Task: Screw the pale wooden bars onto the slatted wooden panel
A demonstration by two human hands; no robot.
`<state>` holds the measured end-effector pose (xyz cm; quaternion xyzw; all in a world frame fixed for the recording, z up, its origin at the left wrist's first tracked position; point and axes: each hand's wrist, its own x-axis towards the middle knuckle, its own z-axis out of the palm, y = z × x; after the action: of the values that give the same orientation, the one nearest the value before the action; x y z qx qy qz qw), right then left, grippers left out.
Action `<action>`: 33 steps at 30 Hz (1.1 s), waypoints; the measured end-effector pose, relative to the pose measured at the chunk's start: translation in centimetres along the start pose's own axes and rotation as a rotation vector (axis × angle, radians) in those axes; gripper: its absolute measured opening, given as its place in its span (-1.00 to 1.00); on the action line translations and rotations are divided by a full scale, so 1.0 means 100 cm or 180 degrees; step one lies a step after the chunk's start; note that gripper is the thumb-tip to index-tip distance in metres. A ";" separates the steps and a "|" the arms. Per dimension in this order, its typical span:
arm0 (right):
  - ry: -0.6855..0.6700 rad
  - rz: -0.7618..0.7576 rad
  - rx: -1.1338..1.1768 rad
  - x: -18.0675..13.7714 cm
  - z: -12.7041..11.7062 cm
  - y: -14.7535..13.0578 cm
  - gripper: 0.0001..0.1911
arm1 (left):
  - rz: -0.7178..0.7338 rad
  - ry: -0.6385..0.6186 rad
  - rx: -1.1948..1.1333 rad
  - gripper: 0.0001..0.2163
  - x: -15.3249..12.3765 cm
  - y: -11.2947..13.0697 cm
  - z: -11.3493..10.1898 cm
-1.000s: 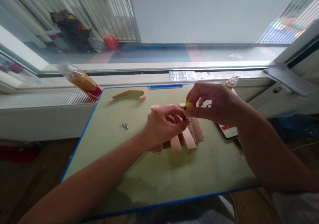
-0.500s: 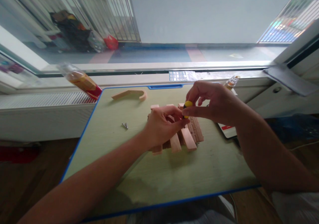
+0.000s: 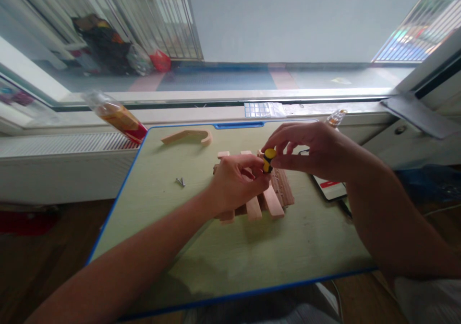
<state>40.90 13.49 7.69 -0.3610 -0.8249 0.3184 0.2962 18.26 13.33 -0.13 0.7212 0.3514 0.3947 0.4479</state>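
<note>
A short yellow-and-black screwdriver (image 3: 268,161) stands nearly upright over an assembly of wooden pieces, its tip hidden by fingers. My right hand (image 3: 306,146) pinches the handle near its top between thumb and fingertips. Lower down, my left hand (image 3: 239,177) is closed around the bottom of the screwdriver, with thumb and index finger at its base; whether a screw is also held there is hidden. Beneath my left hand, pale wooden slats (image 3: 274,204) lie across a darker brown wooden board (image 3: 284,187).
Loose screws (image 3: 180,182) lie on the green table (image 3: 151,223) to the left. Behind them is a curved, hook-shaped wooden piece (image 3: 187,134). A flat white-and-black object (image 3: 329,188) lies under my right wrist. A bottle (image 3: 118,117) leans beyond the left edge, by the window.
My right fingers have shifted slightly around the handle, exposing more of its yellow-and-black side. The screwdriver top has moved a little to the left. My left hand and the wood stay nearly in place.
</note>
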 end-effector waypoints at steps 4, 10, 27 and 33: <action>0.0066 0.0046 -0.0112 -0.001 0.003 -0.002 -0.73 | -0.0035 -0.0064 -0.0045 -0.86 0.000 0.000 -0.001; 0.0260 0.0218 -0.0120 -0.001 0.005 -0.002 -0.70 | -0.0146 -0.0015 -0.0142 -0.83 0.000 -0.001 -0.001; 0.0332 0.0311 0.0010 0.001 0.006 0.002 -0.67 | -0.0219 0.0084 -0.0214 -0.83 -0.001 -0.002 0.001; 0.0207 0.0173 0.0003 -0.001 -0.002 -0.005 -0.69 | -0.0195 0.0003 -0.0193 -0.86 -0.001 -0.002 0.000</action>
<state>40.91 13.22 8.18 -0.3933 -0.8047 0.3147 0.3142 18.22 13.33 -0.37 0.6960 0.3613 0.3916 0.4813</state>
